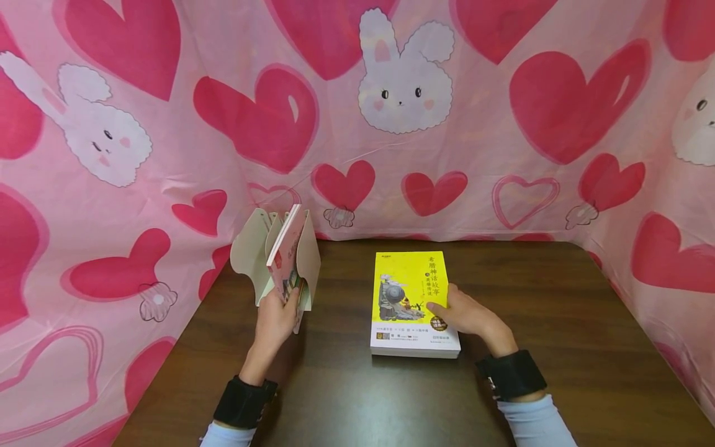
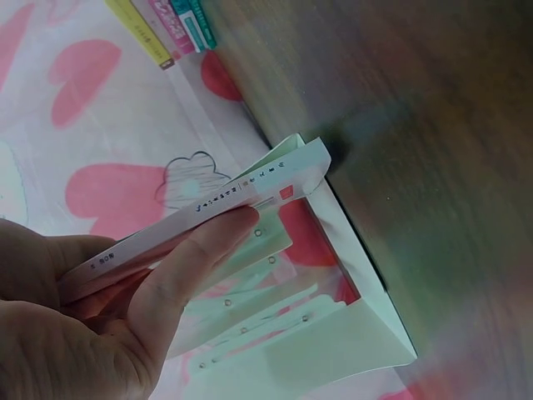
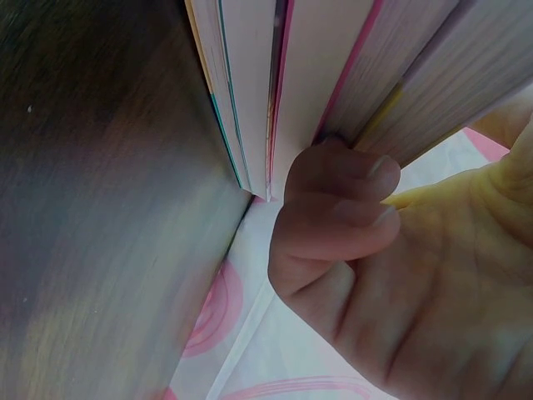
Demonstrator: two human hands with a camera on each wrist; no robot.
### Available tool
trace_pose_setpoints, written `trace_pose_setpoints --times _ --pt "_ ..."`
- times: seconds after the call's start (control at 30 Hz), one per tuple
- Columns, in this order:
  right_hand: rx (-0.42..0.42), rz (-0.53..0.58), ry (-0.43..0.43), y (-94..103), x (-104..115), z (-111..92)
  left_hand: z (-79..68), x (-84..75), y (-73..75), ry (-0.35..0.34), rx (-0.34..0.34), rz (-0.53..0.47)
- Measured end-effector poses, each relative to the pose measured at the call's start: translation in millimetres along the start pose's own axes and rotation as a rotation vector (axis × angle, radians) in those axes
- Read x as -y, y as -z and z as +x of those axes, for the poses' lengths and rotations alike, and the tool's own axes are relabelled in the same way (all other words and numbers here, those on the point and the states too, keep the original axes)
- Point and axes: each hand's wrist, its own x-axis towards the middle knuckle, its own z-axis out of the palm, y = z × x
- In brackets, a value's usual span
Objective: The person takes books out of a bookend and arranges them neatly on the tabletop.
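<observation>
My left hand (image 1: 274, 323) grips a thin pink book (image 1: 285, 254), thumb on one side and fingers on the other. That book is upright within a pale green desktop file rack (image 1: 248, 248), beside its right-hand panel. Its pale spine (image 2: 191, 218) shows in the left wrist view; whether its lower edge touches the rack's base is hidden. At centre, a yellow-covered book (image 1: 410, 279) lies flat on top of a stack of several books (image 3: 325, 58). My right hand (image 1: 472, 316) holds its right side, thumb on the cover and fingers curled against the page edges.
Dark wooden tabletop (image 1: 335, 397) lies under the rack and the stack. A pink fabric backdrop (image 1: 486, 205) with hearts and rabbits encloses the table's back and sides. The rack stands near the table's left back, left of the stack.
</observation>
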Motion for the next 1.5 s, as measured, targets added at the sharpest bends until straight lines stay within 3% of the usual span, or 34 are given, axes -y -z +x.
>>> trace_pose_setpoints --times 0.43,0.83,1.13,1.37,1.5 --pt "0.002 -0.013 0.012 -0.4 16 -4 -10.2 -5.9 9.5 0.053 0.023 0.002" --pt "0.009 -0.003 0.029 1.6 8 -3 -20.0 -10.1 18.7 0.034 0.013 -0.002" --pt "-0.015 -0.021 -0.050 -1.6 6 0 -26.0 -13.6 24.3 0.062 0.028 0.004" --pt "0.002 -0.011 0.017 1.4 5 -2 -31.1 -14.7 28.8 0.058 0.032 0.013" --pt "0.004 -0.008 0.006 2.2 9 -3 -33.9 -16.7 31.2 0.059 0.039 0.015"
